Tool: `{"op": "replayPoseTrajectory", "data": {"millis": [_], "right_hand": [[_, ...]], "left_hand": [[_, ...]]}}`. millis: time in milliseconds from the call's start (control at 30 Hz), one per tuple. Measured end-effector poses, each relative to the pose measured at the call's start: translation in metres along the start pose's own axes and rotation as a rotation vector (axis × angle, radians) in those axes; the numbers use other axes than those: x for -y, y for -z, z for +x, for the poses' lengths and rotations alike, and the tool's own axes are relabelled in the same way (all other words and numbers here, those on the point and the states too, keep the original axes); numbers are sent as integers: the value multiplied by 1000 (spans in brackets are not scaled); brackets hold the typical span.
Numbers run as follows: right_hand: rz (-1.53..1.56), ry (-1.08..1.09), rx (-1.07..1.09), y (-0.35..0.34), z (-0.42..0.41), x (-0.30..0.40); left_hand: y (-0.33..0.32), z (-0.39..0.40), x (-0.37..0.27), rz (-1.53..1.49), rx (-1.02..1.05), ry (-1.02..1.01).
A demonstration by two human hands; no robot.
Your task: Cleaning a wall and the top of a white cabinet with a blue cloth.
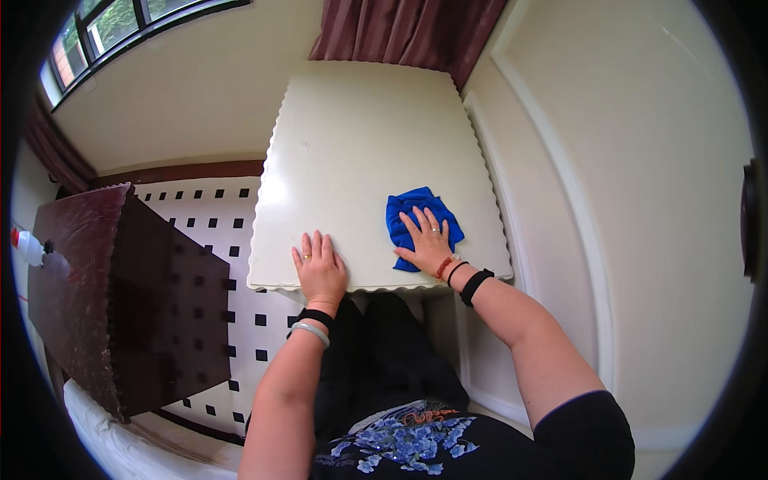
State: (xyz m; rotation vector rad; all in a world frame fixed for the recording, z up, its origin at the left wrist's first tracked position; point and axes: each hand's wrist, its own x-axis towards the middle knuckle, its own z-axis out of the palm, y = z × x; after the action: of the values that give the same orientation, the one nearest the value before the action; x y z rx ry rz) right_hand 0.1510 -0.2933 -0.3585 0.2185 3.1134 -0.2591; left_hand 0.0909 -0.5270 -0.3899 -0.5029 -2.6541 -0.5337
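A blue cloth (414, 201) lies rumpled on the cream tabletop (372, 138), towards its near right corner. My right hand (427, 243) rests flat on the cloth with fingers spread, pressing it against the surface. It does not grasp the cloth's edges as far as I can see. At the table's near left edge, my left hand (322, 267) lies palm down on the bare top, its fingers slightly apart and nothing in them. The tabletop has a scalloped rim all round and a faint mark on its left half.
A dark reddish-brown cabinet (171, 300) stands to the left, with a white bottle (29, 247) with a red top on it. The right side of the table runs along a panelled wall (558, 198). Maroon curtains (402, 33) hang behind the table. Dark squares pattern the white floor (240, 204).
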Motion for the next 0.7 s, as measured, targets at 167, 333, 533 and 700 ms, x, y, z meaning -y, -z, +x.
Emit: {"op": "replayPoseTrajectory", "data": {"millis": [167, 333, 533, 700], "right_hand": [[17, -65, 15, 8, 45, -6], [19, -135, 7, 11, 96, -16], [10, -183, 10, 14, 152, -28], [-10, -220, -3, 14, 192, -37]], "left_hand": [[1, 1, -1, -33, -5, -5], [5, 4, -4, -33, 12, -4], [8, 8, -6, -35, 23, -10], [10, 9, -8, -34, 30, -13]]}}
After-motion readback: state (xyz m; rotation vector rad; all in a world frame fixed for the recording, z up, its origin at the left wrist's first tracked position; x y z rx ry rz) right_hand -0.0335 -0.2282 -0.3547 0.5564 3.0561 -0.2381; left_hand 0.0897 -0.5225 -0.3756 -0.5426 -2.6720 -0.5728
